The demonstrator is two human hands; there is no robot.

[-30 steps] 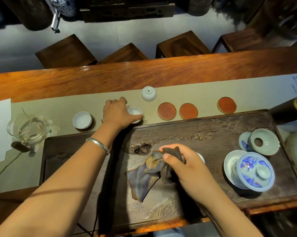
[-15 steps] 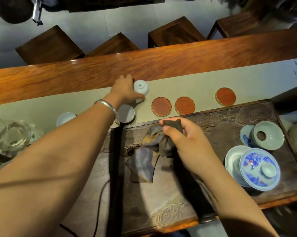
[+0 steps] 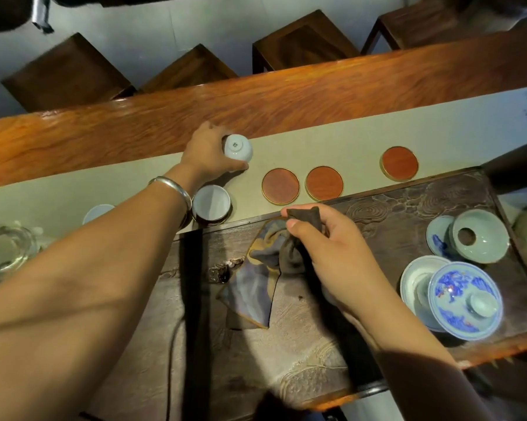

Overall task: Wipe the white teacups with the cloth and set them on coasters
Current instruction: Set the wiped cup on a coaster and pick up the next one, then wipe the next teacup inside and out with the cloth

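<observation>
While left hand (image 3: 209,153) grips upturned teacup (image 3: 237,147), cloth (image 3: 265,262), clutched by right hand (image 3: 332,253), lies at five o'clock; empty coasters (image 3: 280,186) at four.

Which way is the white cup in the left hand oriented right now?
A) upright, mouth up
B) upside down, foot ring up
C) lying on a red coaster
B: the left hand grips the teacup with its marked foot ring facing up.
</observation>
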